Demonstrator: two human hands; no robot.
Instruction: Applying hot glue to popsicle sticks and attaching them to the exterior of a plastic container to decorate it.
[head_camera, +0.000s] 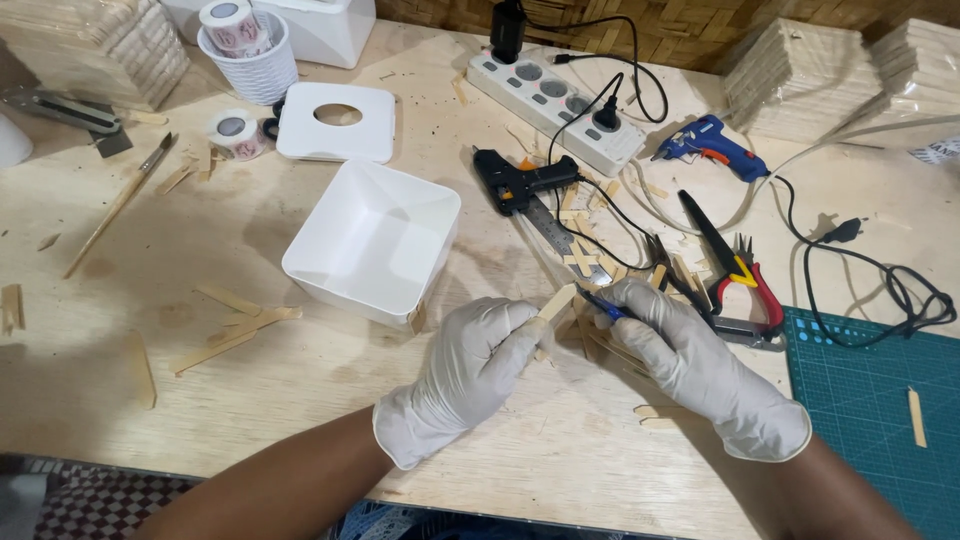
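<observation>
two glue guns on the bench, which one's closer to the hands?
The black glue gun, lying just above the metal ruler near the table's middle. The blue glue gun lies farther back and to the right, beside the white power strip.

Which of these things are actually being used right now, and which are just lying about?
In use:
left hand
right hand
wooden stick
blue pen

Lying about:
white box
black glue gun
blue glue gun
red pliers
power strip
</observation>
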